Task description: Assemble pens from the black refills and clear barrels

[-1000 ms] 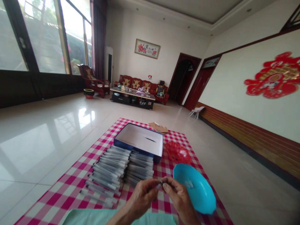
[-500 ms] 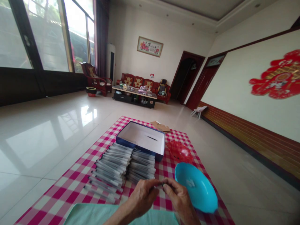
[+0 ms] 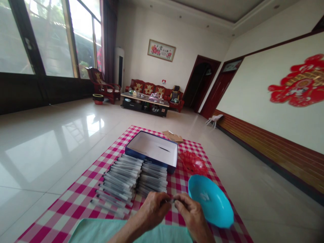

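Observation:
My left hand [image 3: 154, 210] and my right hand [image 3: 190, 211] meet above the near part of the cloth, fingertips pinched almost together. Between them is a small piece, dark with a clear bit, that looks like part of a pen; fingers cover most of it. Just beyond my hands lie two rows of clear pens with dark ends, a left row [image 3: 124, 175] and a right row [image 3: 155, 173]. Beside my right hand stands a blue bowl [image 3: 224, 212] with a few small clear pieces inside. Behind it is a translucent red dish [image 3: 193, 162] holding dark bits.
An open blue-edged box [image 3: 138, 154] with a thin dark stick [image 3: 164, 149] inside stands behind the pens. Torn cardboard [image 3: 173, 136] lies farther back. A mint-green cloth [image 3: 101, 229] covers the near edge of the checked tablecloth [image 3: 71, 206].
Both hands stay pinched together, with the fingertips shifting slightly around the small piece. The pens, bowl and box stay where they were; the view has tilted very slightly.

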{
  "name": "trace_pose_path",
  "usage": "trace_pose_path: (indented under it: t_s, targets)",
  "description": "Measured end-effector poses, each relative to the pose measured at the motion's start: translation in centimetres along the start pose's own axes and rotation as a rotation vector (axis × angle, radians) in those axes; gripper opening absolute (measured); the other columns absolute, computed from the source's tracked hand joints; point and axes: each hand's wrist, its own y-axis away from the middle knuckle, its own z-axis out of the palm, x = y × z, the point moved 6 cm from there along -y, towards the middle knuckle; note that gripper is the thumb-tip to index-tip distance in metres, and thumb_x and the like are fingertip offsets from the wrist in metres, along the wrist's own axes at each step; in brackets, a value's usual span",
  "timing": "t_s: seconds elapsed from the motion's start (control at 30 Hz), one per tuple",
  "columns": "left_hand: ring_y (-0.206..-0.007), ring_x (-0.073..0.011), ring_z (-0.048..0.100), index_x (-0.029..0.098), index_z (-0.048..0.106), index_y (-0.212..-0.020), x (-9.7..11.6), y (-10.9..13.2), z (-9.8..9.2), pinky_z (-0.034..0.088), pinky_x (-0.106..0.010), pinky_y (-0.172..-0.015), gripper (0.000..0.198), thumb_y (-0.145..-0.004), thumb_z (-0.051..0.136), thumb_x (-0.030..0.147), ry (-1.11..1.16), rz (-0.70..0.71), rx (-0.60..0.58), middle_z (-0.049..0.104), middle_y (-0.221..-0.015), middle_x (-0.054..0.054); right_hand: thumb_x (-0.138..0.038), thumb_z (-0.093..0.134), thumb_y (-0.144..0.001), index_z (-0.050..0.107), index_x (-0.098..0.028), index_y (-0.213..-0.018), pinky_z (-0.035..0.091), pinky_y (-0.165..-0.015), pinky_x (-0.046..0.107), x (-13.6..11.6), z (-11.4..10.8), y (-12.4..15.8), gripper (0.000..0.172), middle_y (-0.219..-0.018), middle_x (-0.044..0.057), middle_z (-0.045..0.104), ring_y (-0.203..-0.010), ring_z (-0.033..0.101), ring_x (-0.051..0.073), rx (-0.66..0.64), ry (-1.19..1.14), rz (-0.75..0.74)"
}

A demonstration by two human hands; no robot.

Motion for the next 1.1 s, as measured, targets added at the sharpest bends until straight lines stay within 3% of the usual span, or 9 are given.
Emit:
trace_pose_path:
  t_s: [0.13, 0.3, 0.47, 0.6, 0.7, 0.87, 0.97, 1.1]
  targets:
    - [-0.053, -0.011, 0.049, 0.016, 0.065, -0.067, 0.3, -0.3, -0.4, 0.027, -0.022, -0.052, 0.023, -0.081, 0.047, 0.015, -0.106, 0.077, -0.012, 0.053, -0.055, 0.002, -0.033, 0.061, -0.079, 0.069, -0.018, -0.091, 0.05, -0.071, 0.029, -0.1, 0.2, 0.0, 0.021, -0.087, 0.007, 0.07, -0.08, 0.063, 0.021, -0.011, 0.014, -0.022]
    - [-0.065, -0.0148, 0.058, 0.019, 0.067, -0.077, 0.4, -0.3, -0.5, 0.033, -0.023, -0.058, 0.023, -0.088, 0.046, 0.019, -0.305, 0.122, 0.021, 0.062, -0.068, -0.002, -0.037, 0.059, -0.081, 0.068, -0.018, -0.089, 0.048, -0.062, 0.027, 0.0, 0.1, -0.2, 0.022, -0.076, 0.005, 0.067, -0.068, 0.06, 0.018, 0.006, 0.087, -0.038]
    - [-0.071, -0.0164, 0.059, 0.021, 0.067, -0.083, 0.9, -0.1, -0.1, 0.037, -0.023, -0.061, 0.022, -0.09, 0.046, 0.021, -0.379, 0.149, 0.011, 0.063, -0.072, -0.002, -0.041, 0.046, -0.088, 0.059, -0.019, -0.066, 0.041, -0.06, 0.026, -0.1, 0.6, -0.3, 0.034, -0.065, 0.002, 0.058, -0.061, 0.054, 0.015, 0.038, 0.289, -0.179]
    - [-0.072, -0.0168, 0.059, 0.021, 0.067, -0.087, 0.8, 0.0, 0.3, 0.039, -0.023, -0.063, 0.021, -0.089, 0.046, 0.019, -0.377, 0.17, -0.001, 0.063, -0.074, -0.003, -0.045, 0.038, -0.091, 0.053, -0.02, -0.061, 0.039, -0.057, 0.026, 0.6, 0.9, -0.2, 0.042, -0.059, 0.001, 0.054, -0.056, 0.051, 0.015, 0.111, 0.294, -0.097]
    - [-0.071, -0.0169, 0.059, 0.02, 0.068, -0.085, 0.3, -0.1, 0.4, 0.04, -0.023, -0.064, 0.021, -0.088, 0.047, 0.017, -0.371, 0.15, 0.003, 0.063, -0.073, -0.003, -0.043, 0.036, -0.092, 0.054, -0.02, -0.07, 0.042, -0.061, 0.026, 0.3, 1.1, 0.0, 0.037, -0.065, 0.002, 0.058, -0.062, 0.054, 0.016, 0.062, 0.237, -0.056]
    - [-0.072, -0.017, 0.06, 0.02, 0.068, -0.085, 0.1, -0.2, 0.3, 0.04, -0.023, -0.063, 0.023, -0.089, 0.045, 0.017, -0.348, 0.154, 0.004, 0.064, -0.073, -0.004, -0.036, 0.047, -0.089, 0.056, -0.021, -0.083, 0.043, -0.071, 0.026, -0.9, 0.9, 0.1, 0.019, -0.08, 0.002, 0.061, -0.077, 0.057, 0.017, -0.028, 0.251, -0.177]
    - [-0.071, -0.0168, 0.06, 0.019, 0.067, -0.084, 0.3, -0.1, 0.5, 0.04, -0.023, -0.063, 0.022, -0.088, 0.045, 0.017, -0.348, 0.171, 0.009, 0.063, -0.072, -0.003, -0.038, 0.043, -0.09, 0.055, -0.021, -0.072, 0.042, -0.065, 0.026, -0.2, 0.9, 0.0, 0.027, -0.071, 0.001, 0.059, -0.068, 0.055, 0.016, 0.012, 0.29, -0.173]
    - [-0.071, -0.0165, 0.059, 0.021, 0.066, -0.083, 0.3, 0.0, 0.8, 0.04, -0.023, -0.062, 0.022, -0.089, 0.045, 0.019, -0.361, 0.203, 0.002, 0.063, -0.072, -0.003, -0.044, 0.039, -0.091, 0.053, -0.021, -0.062, 0.038, -0.055, 0.026, 1.5, 1.2, 0.2, 0.04, -0.059, 0.002, 0.057, -0.056, 0.051, 0.015, 0.066, 0.27, -0.044]
